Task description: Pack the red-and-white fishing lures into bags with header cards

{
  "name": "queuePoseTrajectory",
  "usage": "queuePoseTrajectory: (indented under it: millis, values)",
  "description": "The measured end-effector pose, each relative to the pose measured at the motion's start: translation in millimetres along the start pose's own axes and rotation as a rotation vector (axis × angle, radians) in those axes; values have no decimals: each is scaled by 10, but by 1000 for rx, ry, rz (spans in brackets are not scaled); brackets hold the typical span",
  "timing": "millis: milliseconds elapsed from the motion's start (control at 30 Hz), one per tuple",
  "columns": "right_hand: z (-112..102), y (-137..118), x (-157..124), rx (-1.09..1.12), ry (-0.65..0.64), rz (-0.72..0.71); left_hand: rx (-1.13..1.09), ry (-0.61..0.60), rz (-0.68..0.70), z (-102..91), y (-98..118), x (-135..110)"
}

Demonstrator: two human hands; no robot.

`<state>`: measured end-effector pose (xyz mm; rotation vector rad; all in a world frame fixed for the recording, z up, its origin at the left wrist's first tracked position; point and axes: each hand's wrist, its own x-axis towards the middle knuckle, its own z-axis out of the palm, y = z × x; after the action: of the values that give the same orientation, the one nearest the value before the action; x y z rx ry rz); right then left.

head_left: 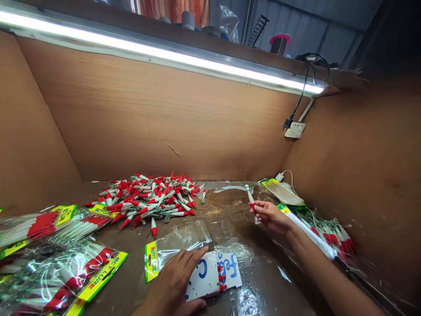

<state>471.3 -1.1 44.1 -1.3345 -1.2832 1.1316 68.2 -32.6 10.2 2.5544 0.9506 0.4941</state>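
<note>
My right hand pinches the red end of a fishing lure and holds it raised, its white and greenish part pointing up. My left hand lies over the left end of a white card block with blue lettering, fingers along its far edge and thumb at the near edge. Several small red bits show on the block's right part. Just beyond my left hand, a clear plastic bag with a yellow-green "BCT LURE" header lies flat. A big pile of red-and-white lures sits behind it.
Filled lure packets cover the table's left side. On the right lie more packed lures and a stack of flat bags with a white cable. A black plug hangs by the wall socket. Board walls enclose the table.
</note>
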Motion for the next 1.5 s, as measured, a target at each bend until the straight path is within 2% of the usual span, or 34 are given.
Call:
queuePoseTrajectory:
  millis: [67,167,333,467,533,600,667,700,733,833,900,967,1033,1200,1333,1500]
  values:
    - [128,-9,-160,-71,-111,-5,-9,2,1,-27,32,4]
    - [319,-39,-378,-398,-220,-52,-22,-7,2,-74,82,18]
    - [711,-49,-599,-819,-210,-234,-23,-19,3,-89,108,26]
    - [1111,2,-612,-931,-233,-362,-29,-16,0,-59,106,27]
    - [1252,7,-568,-936,-295,-447,-35,-10,11,-46,97,26]
    - [1294,-28,-462,-928,-437,-545,-40,-4,16,-40,80,18]
    - [1245,-103,-255,-888,-614,-592,-46,1,10,-37,61,3]
    - [1205,-148,-107,-881,-639,-587,-48,1,8,-36,55,-5]
    - [1168,-194,70,-889,-619,-570,-49,2,5,-35,51,-13]
    - [1148,-308,697,-1011,-310,-528,-47,6,0,-26,52,-23]
    - [1220,-347,1091,-1027,-240,-532,-45,4,-5,-17,51,-18]
    - [1322,-358,1385,-1012,-235,-543,-41,2,-6,-6,37,-4]
    - [1411,-353,1562,-979,-257,-550,-37,-4,9,7,6,14]
    - [1437,-330,1662,-786,-271,-517,-24,-21,90,51,-90,53]
    - [1333,-315,1487,-485,-196,-395,-25,6,109,67,-111,62]
    - [1179,-238,917,-159,-209,-227,-54,-15,86,46,-90,52]
